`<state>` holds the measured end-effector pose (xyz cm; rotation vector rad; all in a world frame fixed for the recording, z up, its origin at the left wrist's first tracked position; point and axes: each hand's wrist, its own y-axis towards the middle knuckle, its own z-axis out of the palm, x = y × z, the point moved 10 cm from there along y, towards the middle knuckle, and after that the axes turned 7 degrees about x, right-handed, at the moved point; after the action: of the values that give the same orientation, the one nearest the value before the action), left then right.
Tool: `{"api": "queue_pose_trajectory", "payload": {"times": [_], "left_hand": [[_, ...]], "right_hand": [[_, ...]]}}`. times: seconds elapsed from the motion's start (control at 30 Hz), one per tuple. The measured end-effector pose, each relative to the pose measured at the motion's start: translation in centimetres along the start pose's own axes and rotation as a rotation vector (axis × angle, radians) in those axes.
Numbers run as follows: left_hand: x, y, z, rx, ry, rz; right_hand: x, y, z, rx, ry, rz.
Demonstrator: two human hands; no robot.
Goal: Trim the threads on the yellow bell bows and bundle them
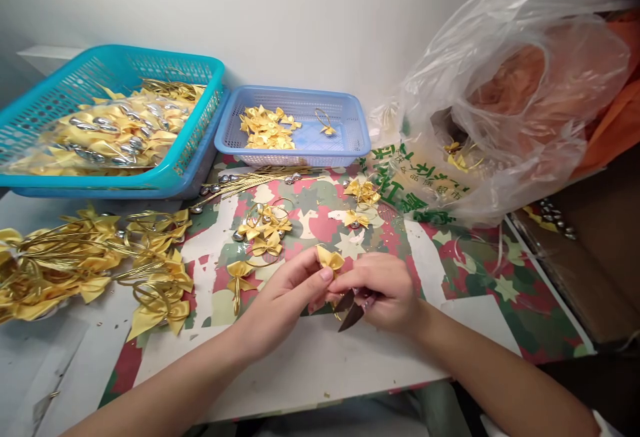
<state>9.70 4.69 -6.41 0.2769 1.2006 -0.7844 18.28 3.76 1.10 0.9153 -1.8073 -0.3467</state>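
Note:
Between the fingertips of my left hand [293,290] is a yellow bow [330,259], pinched at its knot. My right hand [383,290] is closed round a small pair of scissors, whose dark blades [351,313] point down and toward me; its thumb and forefinger also touch the bow's lower side. Just left of my left hand lies another bow [240,277] with a gold cord. A cluster of bows with silver beads and cord loops [265,223] rests behind it, and a smaller group of bows [363,191] lies beyond my right hand.
A pile of gold bows [65,263] covers the table's left side. Behind it stands a turquoise basket [195,137] of bagged bows and beads. A blue basket [295,157] with loose bows is at the back. A clear plastic bag [505,123] and brown cardboard box [590,257] are right.

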Motion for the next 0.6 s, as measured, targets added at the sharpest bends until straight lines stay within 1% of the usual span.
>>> {"api": "queue_pose_trajectory", "payload": {"times": [0.07, 0.13, 0.2, 0.27, 0.33, 0.4, 0.53, 0.6], "left_hand": [[0.2, 0.0, -0.1, -0.001, -0.002, -0.017], [0.4, 0.0, -0.3, -0.015, -0.001, -0.033], [0.4, -0.1, -0.6, -0.042, 0.017, -0.036], [0.2, -0.2, -0.9, -0.066, 0.054, -0.031], [-0.1, -0.3, -1.0, -0.081, 0.104, -0.031], [-0.5, -0.4, -0.9, -0.09, 0.158, -0.022], [-1.8, -0.4, -0.7, -0.113, 0.333, 0.053], [-2.1, -0.4, -0.7, -0.122, 0.417, 0.071]], "right_hand": [[-0.2, -0.1, 0.2, 0.038, 0.03, 0.019], [-0.5, -0.1, 0.5, 0.108, 0.063, 0.062], [-1.1, -0.2, 0.4, 0.18, 0.092, 0.151], [-1.9, -0.4, -0.1, 0.216, 0.131, 0.262], [-2.5, -0.6, -1.0, 0.185, 0.201, 0.326], [-2.7, -0.6, -1.7, 0.142, 0.263, 0.341], [-2.5, -0.7, -0.9, 0.172, 0.291, 0.346], [-2.5, -0.6, -0.9, 0.133, 0.29, 0.363]]}}
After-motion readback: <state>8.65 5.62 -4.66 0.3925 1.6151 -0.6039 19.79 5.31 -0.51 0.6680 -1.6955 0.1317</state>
